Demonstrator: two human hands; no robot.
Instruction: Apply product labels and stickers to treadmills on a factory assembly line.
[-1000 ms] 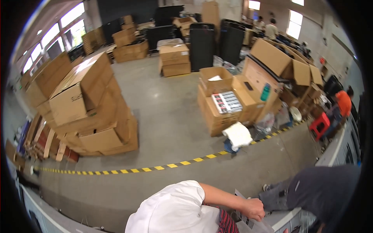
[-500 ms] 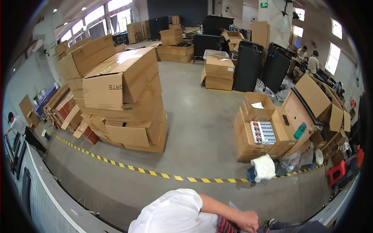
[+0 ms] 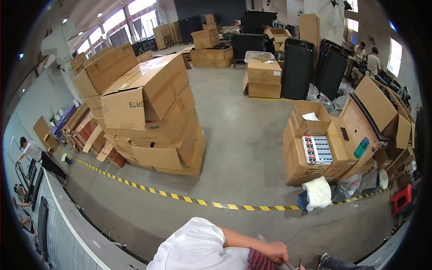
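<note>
My left arm in a white short sleeve (image 3: 189, 243) reaches rightward along the lower edge. At its end my left hand (image 3: 275, 251) is closed, knuckles up; what is inside its fingers is hidden. Red-and-black striped fabric (image 3: 261, 260) lies just below the wrist. A thin greyish strip (image 3: 288, 266) shows beside the fingers, too small to name. At the bottom rim, a small skin-coloured bit next to that strip may be part of my right hand; its fingers are cut off. Further right are a dark trouser leg (image 3: 342, 263) and a shoe (image 3: 322, 260).
Stacked cartons (image 3: 153, 121) stand left, beyond yellow-black floor tape (image 3: 180, 198). At right are more cartons (image 3: 301, 157) with a printed sheet stack (image 3: 317, 149), a green bottle (image 3: 361, 147), a cushioned stool (image 3: 317, 193) and a red stool (image 3: 401, 200). Co-workers are at far left and far right.
The view has shifted, so the cartons and tape sit further right. My left hand has moved slightly left and up in the picture, still closed. More people show at the left edge.
</note>
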